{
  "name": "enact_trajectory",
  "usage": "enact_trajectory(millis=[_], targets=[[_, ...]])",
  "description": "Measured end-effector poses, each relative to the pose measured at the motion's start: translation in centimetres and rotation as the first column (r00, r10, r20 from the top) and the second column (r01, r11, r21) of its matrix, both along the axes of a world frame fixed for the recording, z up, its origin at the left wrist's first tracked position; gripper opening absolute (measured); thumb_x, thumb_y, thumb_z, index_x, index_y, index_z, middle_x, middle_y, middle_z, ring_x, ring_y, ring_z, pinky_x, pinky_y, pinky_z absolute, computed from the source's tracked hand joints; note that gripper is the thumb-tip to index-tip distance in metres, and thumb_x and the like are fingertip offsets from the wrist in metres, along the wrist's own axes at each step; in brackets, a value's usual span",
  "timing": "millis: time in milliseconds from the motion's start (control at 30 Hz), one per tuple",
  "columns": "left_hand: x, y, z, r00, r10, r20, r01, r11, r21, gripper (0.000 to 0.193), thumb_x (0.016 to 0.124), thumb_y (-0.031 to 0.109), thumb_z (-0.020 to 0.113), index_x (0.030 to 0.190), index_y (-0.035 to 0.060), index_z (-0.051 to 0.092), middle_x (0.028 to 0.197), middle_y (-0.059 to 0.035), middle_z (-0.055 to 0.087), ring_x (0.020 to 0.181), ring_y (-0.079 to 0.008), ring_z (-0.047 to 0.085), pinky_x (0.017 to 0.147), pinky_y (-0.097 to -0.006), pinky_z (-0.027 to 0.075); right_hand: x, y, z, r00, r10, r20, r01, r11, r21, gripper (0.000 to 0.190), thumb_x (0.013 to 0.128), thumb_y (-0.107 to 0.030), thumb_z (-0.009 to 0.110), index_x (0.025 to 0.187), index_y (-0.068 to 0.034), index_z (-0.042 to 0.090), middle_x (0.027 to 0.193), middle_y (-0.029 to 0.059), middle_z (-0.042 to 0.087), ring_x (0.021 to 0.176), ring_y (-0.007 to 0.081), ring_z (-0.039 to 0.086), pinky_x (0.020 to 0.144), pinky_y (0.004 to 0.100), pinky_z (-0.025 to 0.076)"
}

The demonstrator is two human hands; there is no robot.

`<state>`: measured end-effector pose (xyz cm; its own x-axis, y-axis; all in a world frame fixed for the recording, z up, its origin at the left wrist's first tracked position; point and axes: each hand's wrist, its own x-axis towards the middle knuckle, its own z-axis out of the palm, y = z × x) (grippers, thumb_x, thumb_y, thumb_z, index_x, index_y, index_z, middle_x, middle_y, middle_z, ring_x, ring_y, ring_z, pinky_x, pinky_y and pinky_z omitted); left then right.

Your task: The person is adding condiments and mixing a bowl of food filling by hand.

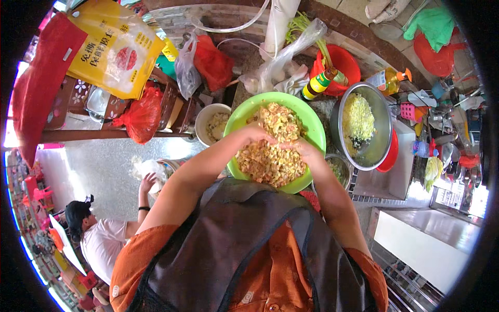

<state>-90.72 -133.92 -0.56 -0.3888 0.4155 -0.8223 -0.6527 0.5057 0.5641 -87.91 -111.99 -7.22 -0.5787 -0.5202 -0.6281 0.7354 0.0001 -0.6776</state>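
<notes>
A large green basin (315, 117) stands before me, filled with a chunky mix of what looks like minced meat and chopped vegetables (269, 163). My left hand (259, 133) reaches into the mix from the left, its fingertips sunk in it. From the right, my right hand (302, 148) is in the same mix, with its fingers partly covered. The two hands nearly meet at the middle of the basin. Whether either one grips any of the mix cannot be told. A steel bowl of finely chopped pale yellow-green vegetable (358, 117) is to the basin's right.
A white bowl (200, 124) stands close at the left, a small steel bowl (348, 167) at the lower right. Behind are a sauce bottle (315, 87), a red basin (347, 58) and plastic bags. Another person (105, 238) works at the lower left.
</notes>
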Motion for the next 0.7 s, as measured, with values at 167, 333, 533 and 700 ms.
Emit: enact_trajectory(millis=[167,333,533,700], targets=[[0.5,0.1,-1.6,0.868,-0.204,-0.454,0.145,0.976,-0.161,0.078,0.059,0.024,0.079,0.121,-0.0034,0.041,0.115,-0.0227,0.053,0.108,-0.0331,0.051,0.09,-0.0381,0.042,0.0,-0.5,0.9,0.952,0.085,-0.293,-0.061,0.994,0.088,0.062,0.061,-0.006,0.076,0.118,-0.003,0.052,0.106,0.0051,0.061,0.097,0.0172,0.056,0.086,0.0315,0.045],[3.2,-0.6,-1.7,0.706,-0.447,-0.549,0.333,0.894,-0.3,0.081,0.063,0.03,0.076,0.128,0.0017,0.037,0.121,-0.0251,0.045,0.114,-0.0368,0.046,0.096,-0.0419,0.038,0.2,-1.7,7.6,0.728,0.617,-0.299,-0.315,0.689,0.653,0.069,0.061,-0.02,0.079,0.119,0.002,0.048,0.111,0.0161,0.059,0.103,0.0233,0.056,0.09,0.0326,0.042],[6.7,0.6,0.3,0.537,-0.773,-0.337,0.478,0.608,-0.633,0.102,0.064,0.031,0.077,0.141,0.01,0.015,0.143,-0.0286,0.008,0.123,-0.045,0.034,0.098,-0.0486,0.036,3.9,-2.1,5.3,0.393,0.916,-0.081,-0.326,0.221,0.919,0.053,0.056,-0.036,0.075,0.089,0.003,0.064,0.086,0.0222,0.063,0.078,0.0359,0.062,0.075,0.04,0.05],[4.5,0.8,-3.7,0.498,-0.755,-0.427,0.419,0.64,-0.644,0.078,0.071,0.015,0.066,0.137,0.0103,0.026,0.131,-0.0299,0.031,0.102,-0.0421,0.052,0.082,-0.0481,0.047,2.8,-2.0,2.1,0.469,0.881,0.063,-0.32,0.103,0.942,0.027,0.063,-0.016,0.059,0.082,0.002,0.065,0.082,0.0206,0.062,0.078,0.0297,0.063,0.069,0.0366,0.052]])
